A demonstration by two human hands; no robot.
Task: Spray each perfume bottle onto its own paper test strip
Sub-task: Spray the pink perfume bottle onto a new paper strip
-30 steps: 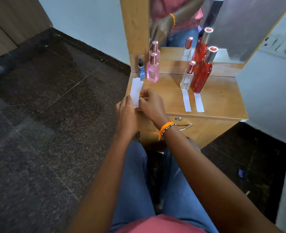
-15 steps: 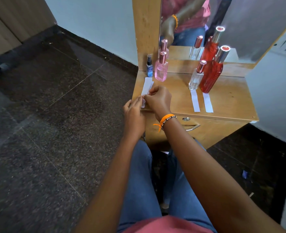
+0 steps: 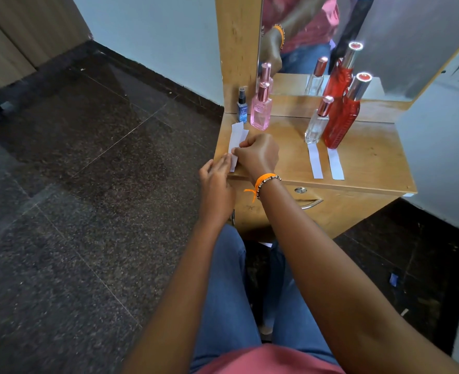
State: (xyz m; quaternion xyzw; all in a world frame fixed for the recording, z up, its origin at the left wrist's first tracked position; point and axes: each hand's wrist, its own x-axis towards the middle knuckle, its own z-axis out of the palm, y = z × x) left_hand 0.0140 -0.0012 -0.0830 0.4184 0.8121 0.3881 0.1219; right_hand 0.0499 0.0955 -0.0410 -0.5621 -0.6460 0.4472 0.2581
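Head view showed right hand [image 3: 258, 155] and left hand [image 3: 217, 175] pinching overlapped white paper strips [image 3: 237, 140]; hasty separating risked tearing them.

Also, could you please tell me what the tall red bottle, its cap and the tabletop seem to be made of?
Tall red bottle: translucent, ribbed, glossy; glass or hard plastic, unclear which. Its cap: mirror-bright, apparently metal or metallised plastic. Tabletop: light wood-grain, likely laminate or veneer, with a soft sheen.
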